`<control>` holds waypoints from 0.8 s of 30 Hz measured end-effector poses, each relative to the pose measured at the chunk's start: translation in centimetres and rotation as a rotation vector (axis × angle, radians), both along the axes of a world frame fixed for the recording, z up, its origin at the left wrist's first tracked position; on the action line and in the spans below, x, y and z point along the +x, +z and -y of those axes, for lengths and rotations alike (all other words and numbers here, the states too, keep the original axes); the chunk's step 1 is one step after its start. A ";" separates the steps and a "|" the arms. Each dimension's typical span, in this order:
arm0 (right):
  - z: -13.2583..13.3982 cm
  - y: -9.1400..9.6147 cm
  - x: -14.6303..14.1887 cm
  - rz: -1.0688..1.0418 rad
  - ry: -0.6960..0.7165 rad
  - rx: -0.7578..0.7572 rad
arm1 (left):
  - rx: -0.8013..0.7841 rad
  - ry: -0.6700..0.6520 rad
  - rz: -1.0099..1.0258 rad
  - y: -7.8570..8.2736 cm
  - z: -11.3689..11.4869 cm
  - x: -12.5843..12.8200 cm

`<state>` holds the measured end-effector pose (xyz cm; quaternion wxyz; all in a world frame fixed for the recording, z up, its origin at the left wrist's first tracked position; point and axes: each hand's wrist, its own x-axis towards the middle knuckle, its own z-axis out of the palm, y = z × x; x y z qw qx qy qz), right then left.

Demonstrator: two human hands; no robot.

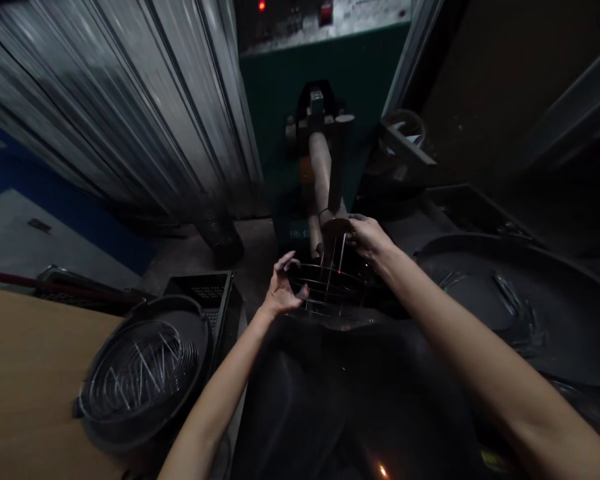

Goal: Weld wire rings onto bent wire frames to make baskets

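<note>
A round wire frame of thin metal rings and rods stands in front of me, below the machine's arms. My left hand is at its left side, thumb and fingers spread apart around the rim; whether they touch the wire is hard to see. My right hand is higher up, beside the round tip of the machine's upper arm. Its fingers are bent together near the upright rods, and what they hold is hidden in shadow. A small red light dot falls on the frame.
A green machine with a lit red lamp stands ahead. At left, a black basin of wire rings sits near a plastic crate and a wooden board. A large dark basin with metal wire pieces is at right.
</note>
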<state>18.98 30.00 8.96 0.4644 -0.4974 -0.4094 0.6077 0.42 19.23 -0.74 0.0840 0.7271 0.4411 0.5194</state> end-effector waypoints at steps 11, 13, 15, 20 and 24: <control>13.9 0.3 14.1 1.100 0.236 0.425 | -0.046 -0.560 -0.523 4.5 14.7 5.6; 15.4 0.5 15.4 1.132 0.233 0.529 | -0.129 -0.325 -0.236 5.5 13.8 4.5; 15.6 0.1 15.4 1.128 0.215 0.610 | -0.262 -0.072 -0.027 6.0 12.3 3.4; 11.4 -3.3 10.5 1.033 0.294 0.571 | -0.644 -0.164 0.322 7.0 12.6 5.5; 7.3 -6.3 5.2 0.854 0.467 0.442 | -0.920 -0.355 0.534 6.1 14.2 11.0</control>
